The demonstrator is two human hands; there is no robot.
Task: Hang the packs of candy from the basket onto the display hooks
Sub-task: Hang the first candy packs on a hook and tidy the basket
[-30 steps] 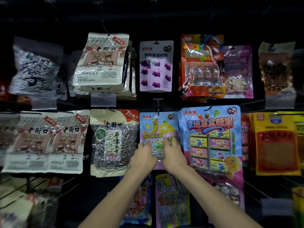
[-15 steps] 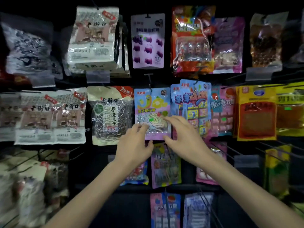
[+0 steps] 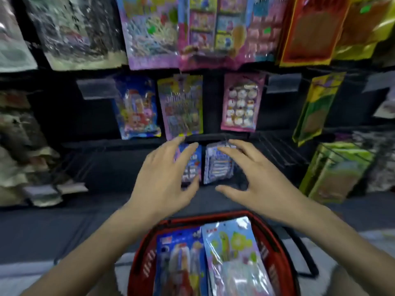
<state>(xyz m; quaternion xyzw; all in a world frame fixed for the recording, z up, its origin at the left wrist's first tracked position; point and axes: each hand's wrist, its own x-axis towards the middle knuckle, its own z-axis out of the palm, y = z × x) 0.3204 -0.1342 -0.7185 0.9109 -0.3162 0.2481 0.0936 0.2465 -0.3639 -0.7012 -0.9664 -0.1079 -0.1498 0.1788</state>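
A red basket (image 3: pixel 142 259) sits low in front of me with a blue candy pack (image 3: pixel 179 261) and a pale pack with green and yellow print (image 3: pixel 233 257) lying in it. My left hand (image 3: pixel 164 182) and my right hand (image 3: pixel 256 184) hover above the basket with fingers spread, holding nothing. Behind them two small packs, one blue (image 3: pixel 190 165) and one white (image 3: pixel 218 163), hang on the lowest hooks. The pink-and-blue candy pack (image 3: pixel 149 35) hangs on the upper row.
Hanging packs fill the dark display: a blue one (image 3: pixel 136 107), a purple one (image 3: pixel 181 105), a pink one (image 3: pixel 241 103), green and yellow ones (image 3: pixel 316 107) at right. Bare wire hooks (image 3: pixel 277 146) jut out right of my hands. Seed bags (image 3: pixel 21 146) hang at left.
Both hands have left the pink-and-blue pack on its hook and dropped down. My view has tilted downward, bringing the basket into sight.
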